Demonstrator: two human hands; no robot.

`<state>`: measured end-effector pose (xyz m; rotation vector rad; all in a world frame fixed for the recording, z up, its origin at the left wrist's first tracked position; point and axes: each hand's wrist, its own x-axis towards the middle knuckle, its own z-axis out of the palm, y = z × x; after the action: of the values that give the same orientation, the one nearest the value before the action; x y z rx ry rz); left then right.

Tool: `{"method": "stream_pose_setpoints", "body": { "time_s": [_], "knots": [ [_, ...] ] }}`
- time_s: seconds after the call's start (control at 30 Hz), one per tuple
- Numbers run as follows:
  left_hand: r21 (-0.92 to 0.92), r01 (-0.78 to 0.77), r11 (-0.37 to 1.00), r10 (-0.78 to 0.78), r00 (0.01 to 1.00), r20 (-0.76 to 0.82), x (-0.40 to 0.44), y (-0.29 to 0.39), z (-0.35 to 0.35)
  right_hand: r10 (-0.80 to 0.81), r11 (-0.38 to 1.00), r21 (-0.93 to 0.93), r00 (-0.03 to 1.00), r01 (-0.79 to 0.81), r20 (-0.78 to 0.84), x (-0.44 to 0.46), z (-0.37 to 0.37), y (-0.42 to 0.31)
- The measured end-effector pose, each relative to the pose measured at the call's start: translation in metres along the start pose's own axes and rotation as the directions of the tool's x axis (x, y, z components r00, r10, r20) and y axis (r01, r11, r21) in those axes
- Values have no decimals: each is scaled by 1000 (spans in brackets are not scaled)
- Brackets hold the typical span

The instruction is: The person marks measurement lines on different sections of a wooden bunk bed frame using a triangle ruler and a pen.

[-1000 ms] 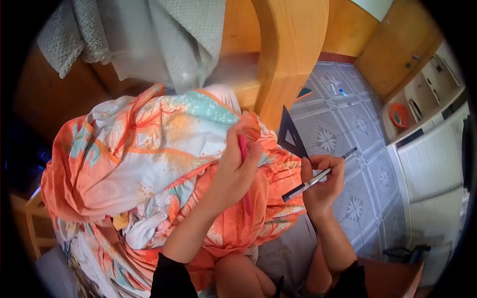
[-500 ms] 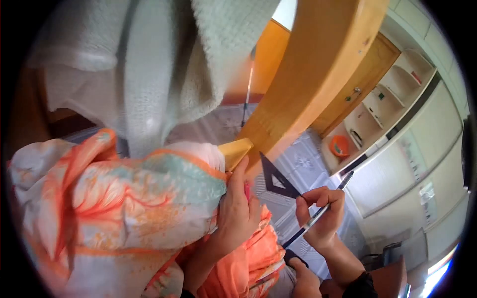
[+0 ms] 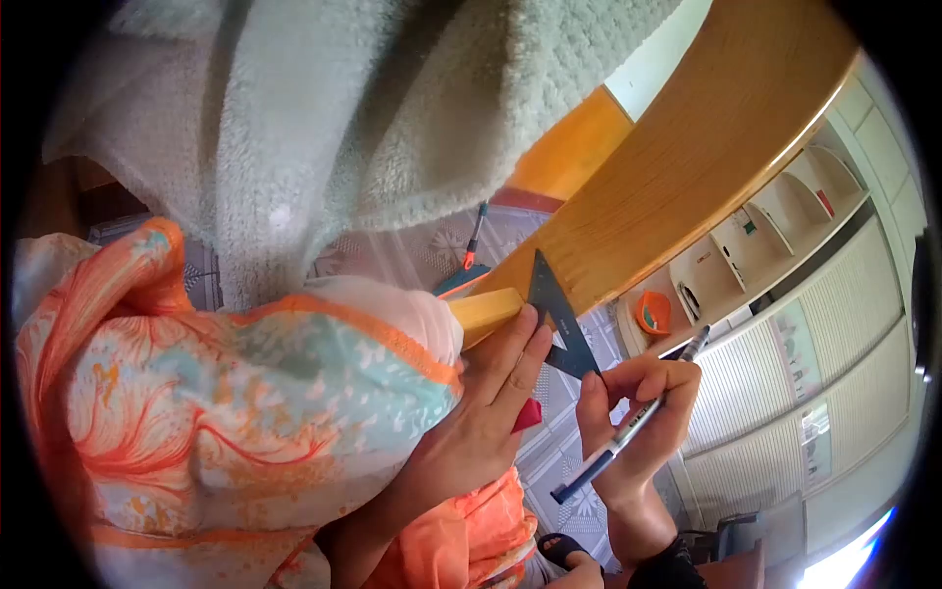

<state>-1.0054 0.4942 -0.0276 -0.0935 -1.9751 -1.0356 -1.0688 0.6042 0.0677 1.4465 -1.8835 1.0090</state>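
My right hand (image 3: 643,407) is closed, pinching the corner of a dark triangular set square (image 3: 569,329) between thumb and finger. A pen (image 3: 628,437) with a pale barrel and dark ends lies across the same hand. My left hand (image 3: 481,422) has two fingers stretched against the end of a short wooden rail (image 3: 488,312) and the set square's edge. Its other fingers curl over a small red object (image 3: 528,415), mostly hidden. The set square stands against the rail end, beside a broad curved wooden beam (image 3: 677,147).
Floral fabric (image 3: 245,402) covers the left and lower area. A thick pale towel-like cloth (image 3: 294,128) hangs above. Behind are a shelf unit (image 3: 721,270) with an orange basket (image 3: 653,312), and a tiled floor (image 3: 559,442). A sandalled foot (image 3: 564,552) shows below.
The set square has come against the rail end, and my left fingers now reach its edge. The view has shifted; the pen stays in my right hand.
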Motion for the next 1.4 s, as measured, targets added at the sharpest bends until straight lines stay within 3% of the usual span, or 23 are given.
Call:
{"method": "stream_pose_setpoints", "body": {
  "time_s": [0.1,0.13,0.17,0.23,0.27,0.33,0.43,0.5,0.57,0.63,0.87,1.03,1.1,1.17,1.2,1.33,1.4],
  "knots": [
    [87,2,996,5,997,-77,2,8,1,42,999,1,999,-42,0,5,-2,-2],
    [188,13,982,16,988,-151,6,13,5,25,997,75,1000,-26,7,6,-1,2],
    [453,-26,891,130,971,-200,14,23,2,11,989,144,1000,-14,20,6,0,6],
    [454,14,891,103,967,-232,21,21,8,29,981,191,999,-33,21,7,1,11],
    [446,16,895,100,967,-235,24,17,7,31,971,235,999,-36,23,8,0,13],
    [676,-146,722,254,965,-63,33,19,-14,56,954,291,997,-71,59,14,-5,16],
    [539,-161,827,191,982,1,17,20,-22,87,933,343,994,-104,64,1,-3,8],
    [553,-129,823,170,985,-24,12,24,-15,63,950,299,995,-84,77,2,-3,1],
    [564,-92,820,147,988,-52,10,22,-6,63,947,317,998,-57,-10,3,-1,0],
    [583,-110,805,234,962,-142,9,15,2,21,975,222,1000,-17,-14,6,-2,-2],
    [611,-120,782,237,965,-115,8,10,3,68,987,147,997,-70,23,10,-1,-4],
    [618,-103,779,224,967,-122,6,7,11,118,936,330,992,-126,45,7,2,-2],
    [626,-114,771,251,959,-134,5,5,13,118,962,233,988,-138,99,7,-5,-3],
    [554,-89,828,209,965,-157,5,13,16,198,886,421,980,-194,36,6,-7,-3],
    [576,-84,813,195,971,-134,5,16,16,101,940,318,992,-121,82,9,-10,-1],
    [600,-124,790,249,960,-129,6,16,20,33,980,191,992,-56,124,0,-9,1],
    [442,-74,894,192,954,-228,7,20,22,32,978,202,996,-49,86,-4,-2,-3]
  ]
}}
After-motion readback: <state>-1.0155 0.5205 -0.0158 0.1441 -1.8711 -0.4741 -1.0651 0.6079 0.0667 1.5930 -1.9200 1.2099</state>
